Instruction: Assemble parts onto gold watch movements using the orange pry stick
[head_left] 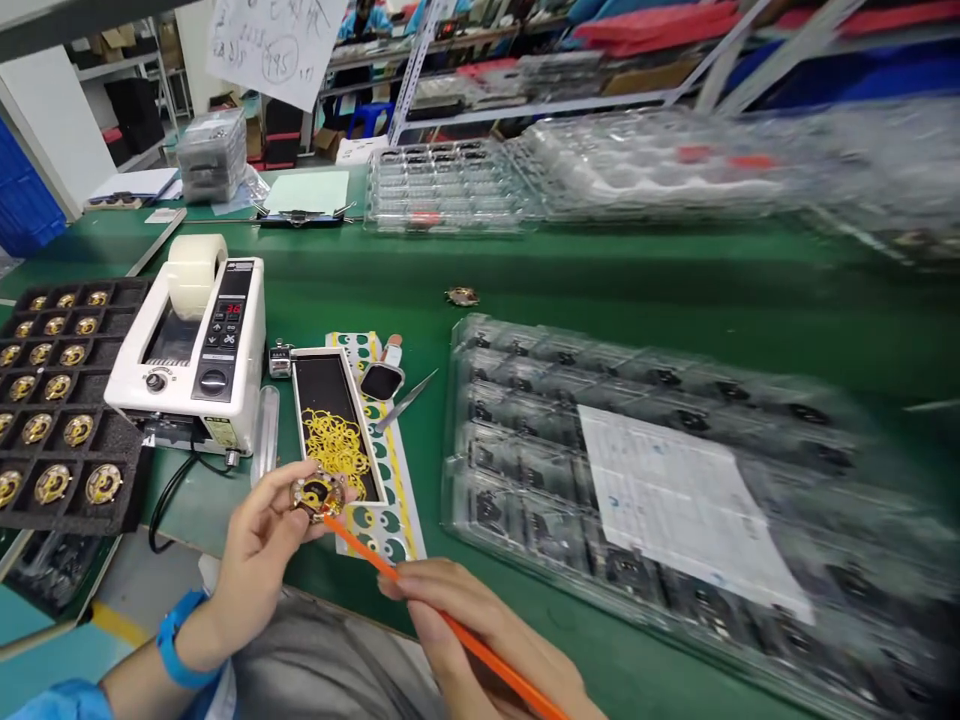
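At six o'clock from a white-rimmed, black-floored rectangular box [322, 385], the left hand [264, 530] is gripping a round gold-and-black metal part [319, 492] by its edge. From the part's four o'clock, the nearby right hand [510, 635] is pinching a slim orange stick [360, 546], its long axis pointing toward ten, its tip meeting the near rim.

The left hand [259, 535] pinches, left thumb [287, 538] at the grip's near side; the left wrist [217, 620] and forearm [131, 688] run back from it, down to the left. Right of that grip and nearer, the right hand [487, 625] pinches too, right thumb [441, 645] opposite the forefinger [439, 578].
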